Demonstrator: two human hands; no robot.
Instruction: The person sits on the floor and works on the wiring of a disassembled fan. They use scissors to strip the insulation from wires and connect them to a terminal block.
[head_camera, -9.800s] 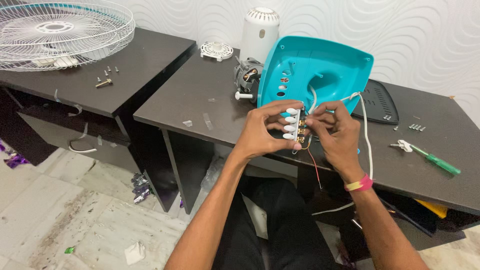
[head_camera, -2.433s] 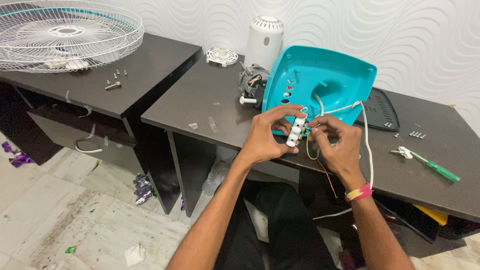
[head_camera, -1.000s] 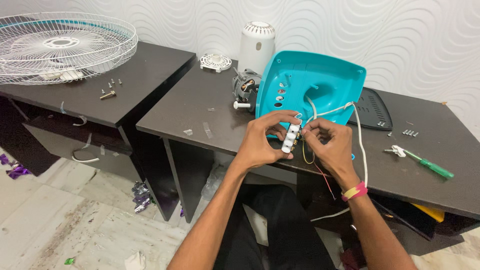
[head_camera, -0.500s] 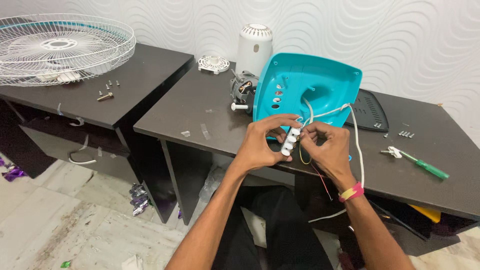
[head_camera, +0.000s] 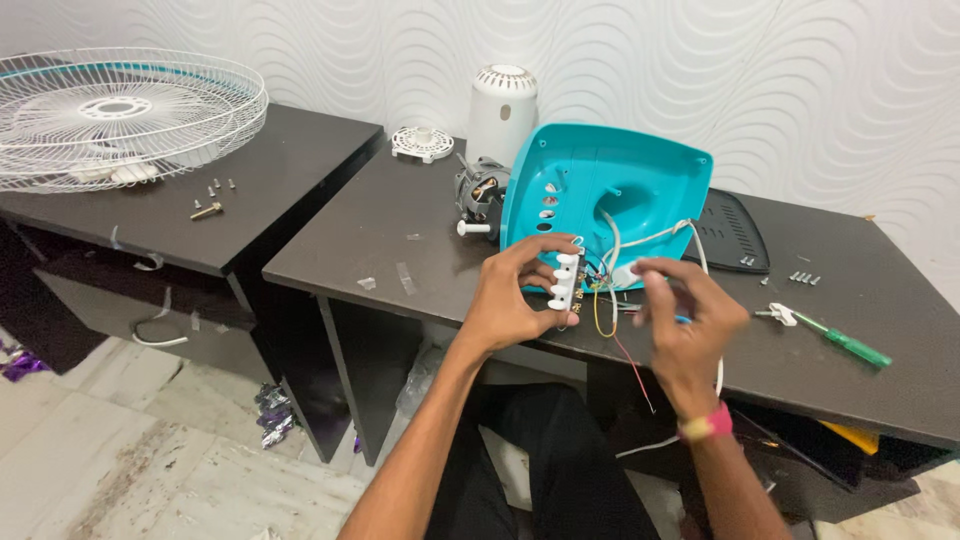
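My left hand (head_camera: 510, 300) holds a small white switch block (head_camera: 566, 282) with a row of push buttons. My thumb is under it and my fingers curl over the top, so my grip is closed around the block. The block is up off the desk (head_camera: 400, 230), right in front of the teal fan base (head_camera: 600, 195), which stands tilted on its edge. Thin wires (head_camera: 603, 312), yellow and red ones, hang from the block. My right hand (head_camera: 690, 320) is just beside the block. Its fingers are bent and pressed close together near the wires, but the hand is blurry, so I cannot tell if it pinches a wire. A white cord (head_camera: 640, 240) loops out of the fan base behind my right hand. Beside the base sits the fan motor (head_camera: 480, 190), with a white motor cover (head_camera: 502, 110) behind it. A green screwdriver (head_camera: 835, 340) lies on the desk to my right, near some small screws (head_camera: 803, 277) and a black plate (head_camera: 730, 232). A white wire fan guard (head_camera: 120, 115) rests on the other desk to my left.
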